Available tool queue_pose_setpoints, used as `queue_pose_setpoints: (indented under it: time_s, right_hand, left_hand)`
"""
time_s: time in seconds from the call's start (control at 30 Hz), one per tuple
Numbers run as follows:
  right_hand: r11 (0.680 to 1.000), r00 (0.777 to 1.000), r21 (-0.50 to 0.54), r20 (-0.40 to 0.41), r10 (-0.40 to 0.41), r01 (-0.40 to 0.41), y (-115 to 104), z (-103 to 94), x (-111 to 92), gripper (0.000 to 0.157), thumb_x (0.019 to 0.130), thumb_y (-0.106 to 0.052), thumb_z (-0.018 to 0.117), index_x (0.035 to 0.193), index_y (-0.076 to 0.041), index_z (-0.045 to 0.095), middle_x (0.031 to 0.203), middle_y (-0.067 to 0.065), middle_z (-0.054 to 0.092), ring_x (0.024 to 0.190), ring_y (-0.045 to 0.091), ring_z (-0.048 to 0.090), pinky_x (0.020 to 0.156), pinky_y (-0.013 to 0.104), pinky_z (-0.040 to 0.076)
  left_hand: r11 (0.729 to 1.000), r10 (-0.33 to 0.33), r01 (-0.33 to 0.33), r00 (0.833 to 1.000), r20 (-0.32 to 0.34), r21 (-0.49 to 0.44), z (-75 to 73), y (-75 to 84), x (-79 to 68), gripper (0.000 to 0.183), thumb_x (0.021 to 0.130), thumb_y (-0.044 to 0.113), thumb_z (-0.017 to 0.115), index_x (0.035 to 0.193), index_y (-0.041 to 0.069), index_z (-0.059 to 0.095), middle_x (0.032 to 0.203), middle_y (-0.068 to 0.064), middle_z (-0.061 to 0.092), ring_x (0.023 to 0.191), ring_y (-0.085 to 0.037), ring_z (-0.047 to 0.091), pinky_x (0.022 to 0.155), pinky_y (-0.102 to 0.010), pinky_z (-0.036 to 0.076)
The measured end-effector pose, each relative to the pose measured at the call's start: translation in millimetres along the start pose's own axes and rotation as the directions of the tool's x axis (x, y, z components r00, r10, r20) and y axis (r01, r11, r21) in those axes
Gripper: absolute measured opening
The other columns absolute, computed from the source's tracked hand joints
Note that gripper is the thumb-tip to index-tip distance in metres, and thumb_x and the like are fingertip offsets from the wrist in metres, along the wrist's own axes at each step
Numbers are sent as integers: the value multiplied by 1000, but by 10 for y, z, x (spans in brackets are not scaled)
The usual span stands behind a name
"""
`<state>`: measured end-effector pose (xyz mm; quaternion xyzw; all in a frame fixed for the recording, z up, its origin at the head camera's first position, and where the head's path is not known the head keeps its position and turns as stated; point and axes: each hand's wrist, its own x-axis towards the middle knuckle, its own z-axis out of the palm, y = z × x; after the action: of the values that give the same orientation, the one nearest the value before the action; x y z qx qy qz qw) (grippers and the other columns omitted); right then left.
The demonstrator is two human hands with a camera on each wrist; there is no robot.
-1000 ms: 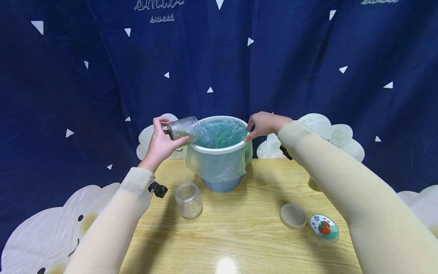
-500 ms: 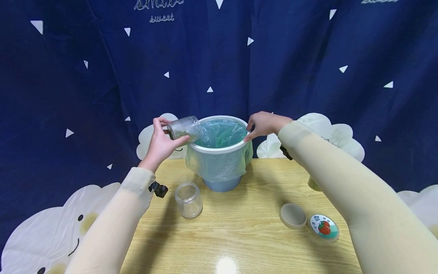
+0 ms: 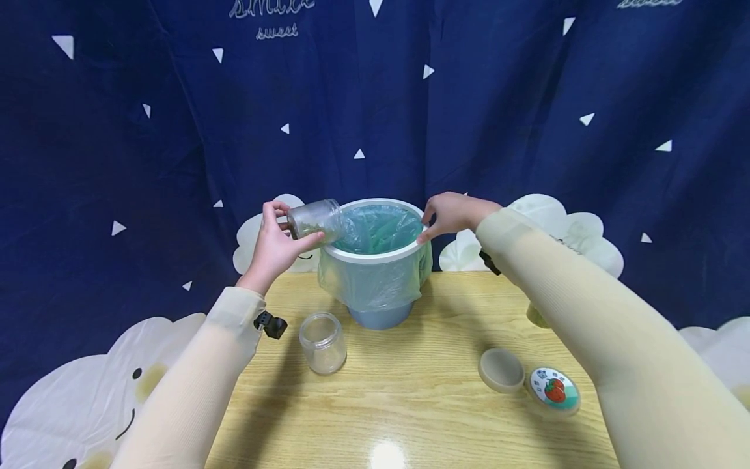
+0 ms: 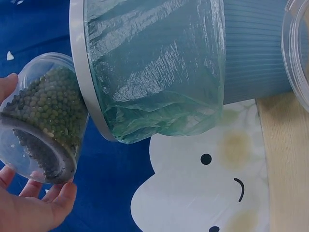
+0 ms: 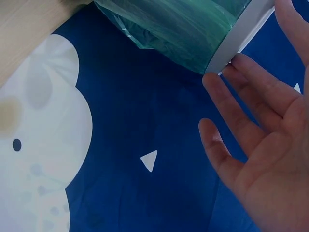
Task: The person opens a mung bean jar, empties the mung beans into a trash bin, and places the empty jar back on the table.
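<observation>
My left hand (image 3: pixel 275 249) grips a clear jar (image 3: pixel 310 216) that lies tipped on its side, its mouth at the left part of the bin's rim. Small green beans (image 4: pixel 53 106), like mung beans, have gathered along the jar's lower side in the left wrist view. The trash bin (image 3: pixel 381 318) is blue with a white rim, and a thin green plastic bag (image 3: pixel 375 280) lines it and hangs over the outside. On the bin's right side my right hand (image 3: pixel 451 212) holds the rim between thumb and fingers; its fingertips (image 5: pixel 212 82) show right at the rim's edge.
An uncovered clear jar (image 3: pixel 324 352) stands upright on the wooden table (image 3: pixel 375 397), front left of the bin. Two round lids lie at the right, a plain beige lid (image 3: pixel 501 370) and a strawberry-printed lid (image 3: pixel 555 389). A greenish object (image 3: pixel 536 316) is partly hidden behind my right sleeve.
</observation>
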<state>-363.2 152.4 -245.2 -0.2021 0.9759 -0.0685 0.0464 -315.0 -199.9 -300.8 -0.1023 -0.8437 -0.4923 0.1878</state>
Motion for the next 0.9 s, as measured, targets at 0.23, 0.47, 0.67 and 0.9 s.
queue_pose_setpoints:
  time_s: [0.23, 0.47, 0.67, 0.9]
  right_hand:
    - [1000, 1000, 11, 1, -14, 14, -4, 2, -11, 63, 86, -47, 81, 129, -2, 70, 138, 17, 64, 131, 35, 55, 116, 59, 39]
    - [999, 1000, 31, -1, -18, 18, -3, 14, -11, 63, 86, -46, 82, 129, -1, 70, 138, 18, 62, 130, 36, 55, 113, 54, 45]
    - [999, 1000, 36, -1, -14, 14, -3, 16, -20, 63, 86, -47, 82, 129, -2, 70, 141, 19, 61, 132, 36, 54, 113, 54, 45]
    - [999, 1000, 30, -9, -30, 30, 5, 25, -19, 62, 86, -46, 82, 128, -1, 70, 139, 19, 61, 130, 36, 55, 111, 52, 46]
  left_hand:
    - [1000, 3, -3, 1000, -10, -9, 7, -6, -1, 81, 82, 25, 88, 135, 13, 29, 141, -19, 39, 124, -39, 56, 94, -51, 56]
    - [1000, 4, -4, 1000, -21, -8, 12, -18, -6, 79, 82, 25, 87, 135, 12, 30, 141, -19, 40, 124, -39, 57, 95, -51, 56]
    - [1000, 11, -11, 1000, -16, -12, 17, -7, -2, 80, 83, 24, 86, 138, 11, 30, 143, -20, 41, 123, -39, 57, 98, -51, 54]
    - [1000, 26, -26, 1000, -2, -10, 10, 15, 17, 80, 84, 24, 86, 141, 12, 32, 142, -20, 43, 123, -41, 57, 100, -53, 54]
